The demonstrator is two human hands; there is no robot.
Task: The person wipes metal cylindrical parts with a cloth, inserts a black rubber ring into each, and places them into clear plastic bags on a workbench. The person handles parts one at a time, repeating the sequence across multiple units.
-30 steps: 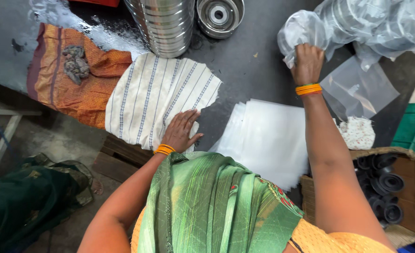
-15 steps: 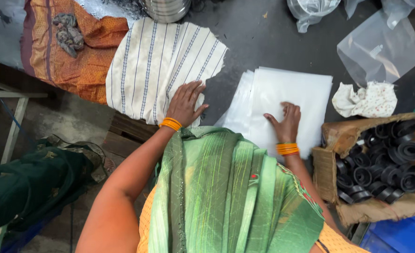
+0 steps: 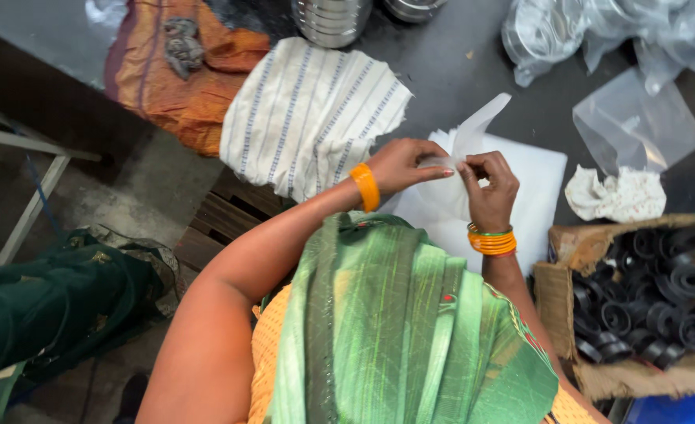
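Cardboard box (image 3: 561, 259) of black, seemingly rubber, rings (image 3: 645, 302)

Soft even daylight, sharp, min. glare

Dark grey worktop (image 3: 441, 71) lit evenly from above, worn concrete floor (image 3: 127, 196) seen at left, white metal frame (image 3: 25, 180) set beside a wooden pallet (image 3: 222, 224).

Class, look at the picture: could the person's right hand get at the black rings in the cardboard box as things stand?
Probably yes, but not at once: the right hand is pinching a clear bag with the left hand. The cardboard box of black rings lies open and uncovered beside that arm.
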